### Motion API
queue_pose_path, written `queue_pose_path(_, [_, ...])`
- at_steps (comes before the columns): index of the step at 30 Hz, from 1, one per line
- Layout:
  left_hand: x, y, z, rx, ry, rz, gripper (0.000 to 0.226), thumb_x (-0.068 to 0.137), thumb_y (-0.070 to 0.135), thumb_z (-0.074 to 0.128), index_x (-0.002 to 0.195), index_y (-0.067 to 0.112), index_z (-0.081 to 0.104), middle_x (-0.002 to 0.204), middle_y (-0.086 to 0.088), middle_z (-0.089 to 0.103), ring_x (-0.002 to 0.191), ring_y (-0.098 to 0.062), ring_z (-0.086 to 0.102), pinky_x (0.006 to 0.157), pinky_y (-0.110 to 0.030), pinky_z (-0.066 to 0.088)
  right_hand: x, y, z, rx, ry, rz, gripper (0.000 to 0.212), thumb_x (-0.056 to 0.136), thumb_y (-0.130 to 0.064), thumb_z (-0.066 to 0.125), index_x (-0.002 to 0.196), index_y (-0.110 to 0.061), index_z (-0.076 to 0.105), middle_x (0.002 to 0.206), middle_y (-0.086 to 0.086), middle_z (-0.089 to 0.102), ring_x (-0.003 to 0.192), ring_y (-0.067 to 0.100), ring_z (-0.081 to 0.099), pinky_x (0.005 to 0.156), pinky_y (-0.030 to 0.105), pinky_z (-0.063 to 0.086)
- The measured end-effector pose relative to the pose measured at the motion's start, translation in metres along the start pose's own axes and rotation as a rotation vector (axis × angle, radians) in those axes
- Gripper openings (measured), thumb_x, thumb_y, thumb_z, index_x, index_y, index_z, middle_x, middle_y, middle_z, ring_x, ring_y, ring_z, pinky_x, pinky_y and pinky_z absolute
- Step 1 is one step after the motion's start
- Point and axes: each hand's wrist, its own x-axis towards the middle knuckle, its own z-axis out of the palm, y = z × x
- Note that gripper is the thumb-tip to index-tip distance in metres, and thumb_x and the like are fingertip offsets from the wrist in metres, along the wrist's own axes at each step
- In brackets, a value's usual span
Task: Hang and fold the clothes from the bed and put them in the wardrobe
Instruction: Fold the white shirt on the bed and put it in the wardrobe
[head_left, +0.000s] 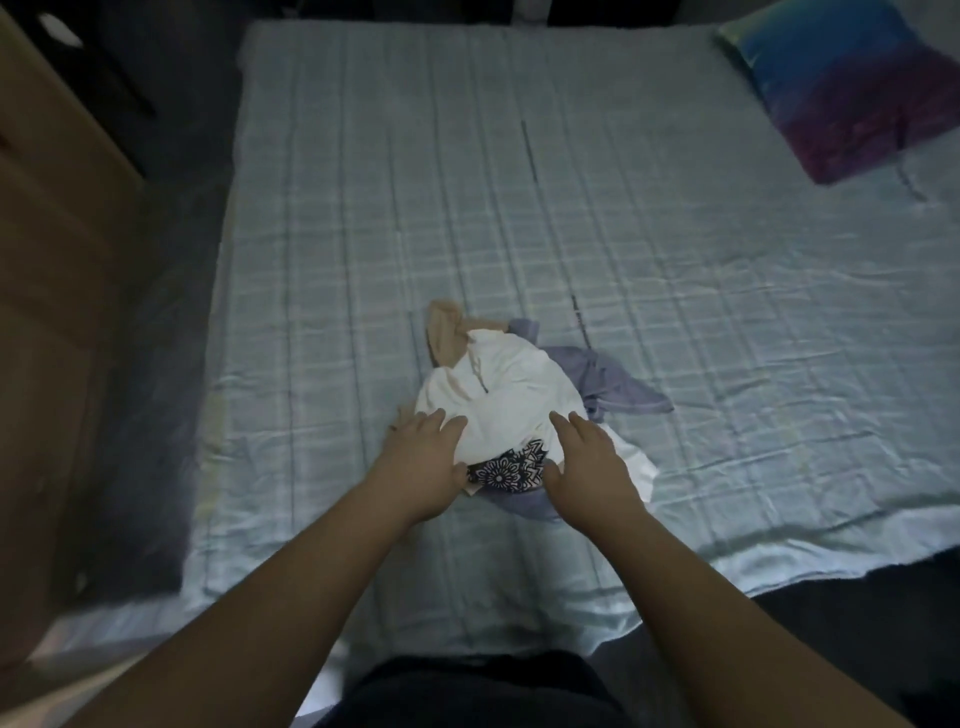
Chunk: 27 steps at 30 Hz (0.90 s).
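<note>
A small heap of clothes lies on the bed near its front edge. A white garment (506, 395) is on top, a beige piece (445, 335) sticks out at the back left, a lavender garment (618, 387) spreads to the right, and a black-and-white patterned cloth (511, 470) shows at the front. My left hand (423, 460) rests on the heap's left side with fingers straight. My right hand (589, 460) lies on its right front, fingers also extended onto the white garment.
The bed (363, 234) has a pale blue checked sheet. A blue and purple pillow (852, 88) lies at the back right corner. A brown wooden wardrobe (57, 249) stands to the left. A thin dark line (531, 156) runs along the sheet behind the heap.
</note>
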Motion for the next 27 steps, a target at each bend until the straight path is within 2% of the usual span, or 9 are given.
queue_pose_path(2, [0.017, 0.0, 0.006, -0.027, -0.012, -0.005, 0.068, 0.093, 0.04, 0.051, 0.153, 0.02, 0.027, 0.158, -0.014, 0.03, 0.143, -0.032, 0.03, 0.116, -0.042, 0.027, 0.022, 0.006, 0.002, 0.014, -0.025, 0.012, 0.068, 0.091, -0.027, 0.056, 0.153, -0.02, 0.029, 0.158, 0.011, 0.028, 0.146, 0.029, 0.023, 0.114, 0.043, 0.03])
queue_pose_path(8, [0.087, 0.003, 0.04, -0.088, -0.064, -0.1, 0.069, 0.092, 0.041, 0.05, 0.153, 0.023, 0.025, 0.16, -0.008, 0.028, 0.144, -0.027, 0.027, 0.113, -0.047, 0.032, 0.096, 0.062, 0.023, 0.027, -0.131, 0.042, 0.067, 0.09, -0.023, 0.057, 0.151, -0.014, 0.032, 0.153, 0.013, 0.035, 0.141, 0.032, 0.031, 0.112, 0.043, 0.032])
queue_pose_path(12, [0.135, 0.006, 0.074, -0.205, -0.098, -0.213, 0.075, 0.092, 0.041, 0.057, 0.155, 0.023, 0.022, 0.163, -0.009, 0.02, 0.147, -0.029, 0.021, 0.119, -0.045, 0.024, 0.145, 0.111, 0.049, 0.081, -0.242, 0.082, 0.068, 0.088, -0.02, 0.06, 0.15, -0.008, 0.033, 0.147, 0.016, 0.043, 0.132, 0.035, 0.041, 0.109, 0.041, 0.033])
queue_pose_path(15, [0.167, 0.013, 0.104, -0.245, -0.111, -0.264, 0.085, 0.088, 0.045, 0.063, 0.156, 0.022, 0.017, 0.164, -0.009, 0.015, 0.148, -0.028, 0.017, 0.12, -0.043, 0.021, 0.176, 0.142, 0.068, 0.156, -0.276, 0.135, 0.069, 0.09, -0.019, 0.061, 0.151, -0.009, 0.031, 0.15, 0.015, 0.04, 0.135, 0.034, 0.04, 0.109, 0.038, 0.03])
queue_pose_path(19, [0.19, 0.027, 0.138, -0.141, -0.178, -0.3, 0.097, 0.081, 0.055, 0.065, 0.155, 0.029, 0.008, 0.162, -0.002, 0.017, 0.144, -0.028, 0.025, 0.111, -0.05, 0.031, 0.212, 0.171, 0.092, 0.278, -0.265, 0.17, 0.065, 0.09, -0.017, 0.064, 0.148, -0.007, 0.036, 0.146, 0.016, 0.044, 0.134, 0.032, 0.042, 0.107, 0.036, 0.031])
queue_pose_path(21, [0.193, 0.03, 0.146, -0.065, -0.119, -0.369, 0.087, 0.084, 0.05, 0.063, 0.153, 0.028, 0.016, 0.15, -0.004, 0.034, 0.131, -0.029, 0.039, 0.1, -0.049, 0.036, 0.22, 0.179, 0.101, 0.346, -0.279, 0.188, 0.06, 0.089, -0.017, 0.066, 0.143, -0.007, 0.041, 0.14, 0.016, 0.049, 0.128, 0.033, 0.047, 0.102, 0.035, 0.035])
queue_pose_path(23, [0.193, 0.03, 0.151, -0.115, -0.005, -0.461, 0.061, 0.09, 0.04, 0.056, 0.145, 0.024, 0.035, 0.13, -0.006, 0.052, 0.116, -0.03, 0.051, 0.093, -0.046, 0.037, 0.222, 0.184, 0.109, 0.401, -0.334, 0.246, 0.058, 0.088, -0.021, 0.069, 0.139, -0.011, 0.042, 0.13, 0.013, 0.056, 0.118, 0.031, 0.054, 0.09, 0.032, 0.041])
queue_pose_path(25, [0.19, 0.029, 0.15, -0.198, 0.021, -0.503, 0.039, 0.093, 0.035, 0.051, 0.13, 0.022, 0.05, 0.117, -0.006, 0.061, 0.109, -0.03, 0.056, 0.09, -0.043, 0.038, 0.22, 0.187, 0.116, 0.427, -0.364, 0.295, 0.056, 0.088, -0.022, 0.069, 0.136, -0.011, 0.044, 0.126, 0.013, 0.058, 0.113, 0.031, 0.057, 0.083, 0.029, 0.038])
queue_pose_path(27, [0.184, 0.029, 0.142, -0.287, -0.001, -0.548, 0.03, 0.093, 0.033, 0.049, 0.119, 0.02, 0.055, 0.112, -0.007, 0.063, 0.106, -0.031, 0.058, 0.091, -0.043, 0.042, 0.215, 0.19, 0.121, 0.475, -0.35, 0.309, 0.051, 0.088, -0.016, 0.065, 0.135, -0.005, 0.048, 0.127, 0.016, 0.058, 0.112, 0.031, 0.056, 0.082, 0.028, 0.036])
